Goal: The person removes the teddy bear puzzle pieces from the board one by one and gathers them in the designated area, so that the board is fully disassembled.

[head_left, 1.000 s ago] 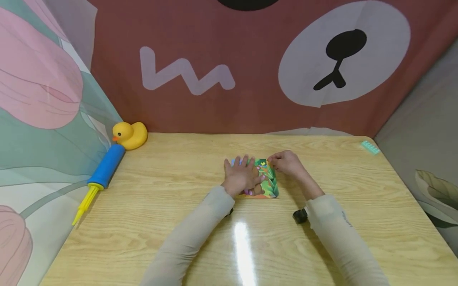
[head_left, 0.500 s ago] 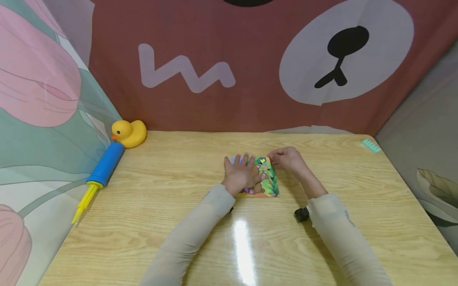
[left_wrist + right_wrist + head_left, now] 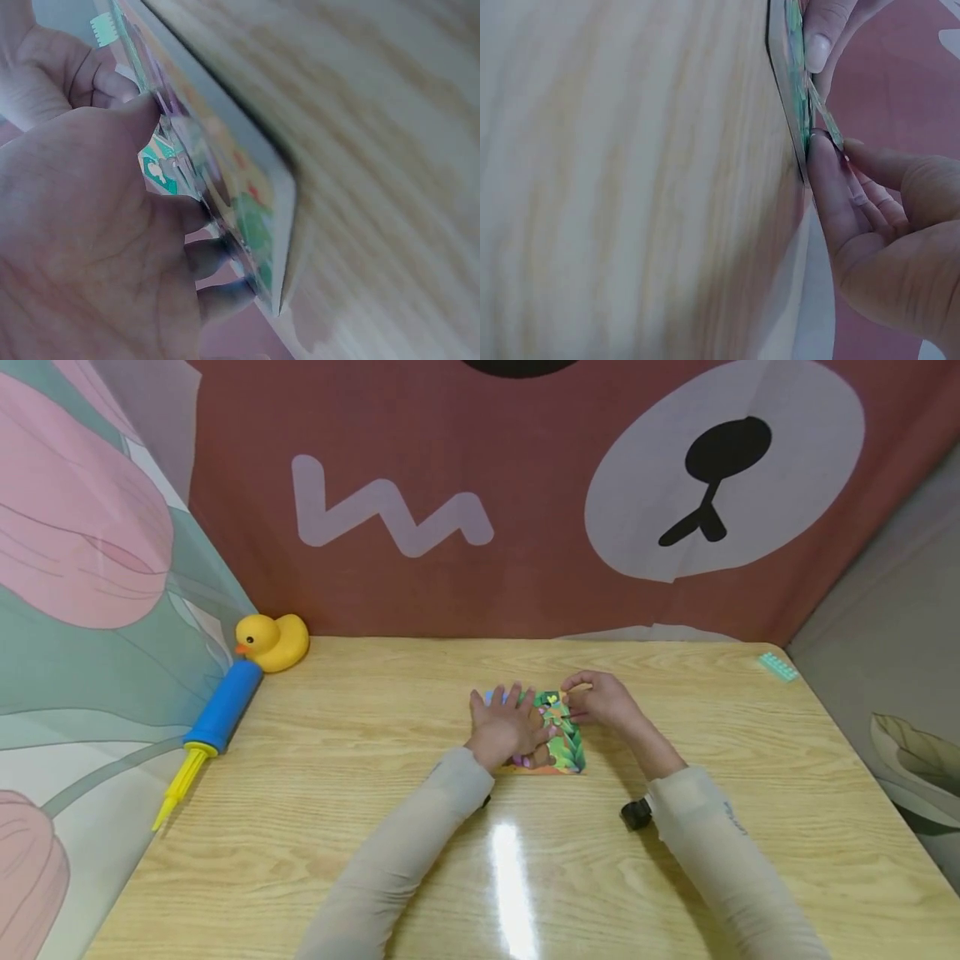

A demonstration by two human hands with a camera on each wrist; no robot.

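A colourful picture puzzle (image 3: 568, 755) with a pale rim lies on the wooden table. My left hand (image 3: 501, 731) rests on it with fingers spread, hiding its left part. In the left wrist view, the fingertips touch the picture's surface. At the far right corner, my right hand (image 3: 602, 702) pinches a thin puzzle piece (image 3: 826, 118) between thumb and fingers. The piece is tilted up from the board. Its green and white face (image 3: 159, 166) shows in the left wrist view, beyond the left thumb.
A yellow rubber duck (image 3: 273, 643) and a blue hand pump (image 3: 225, 706) with a yellow nozzle are at the table's left edge. A mint toy block (image 3: 777, 667) lies at the far right corner. A printed brown curtain (image 3: 405, 593) hangs behind the table.
The right hand's fingers have moved slightly inward over the corner, and the pinched piece now tilts up from the puzzle. The left hand stays in place.
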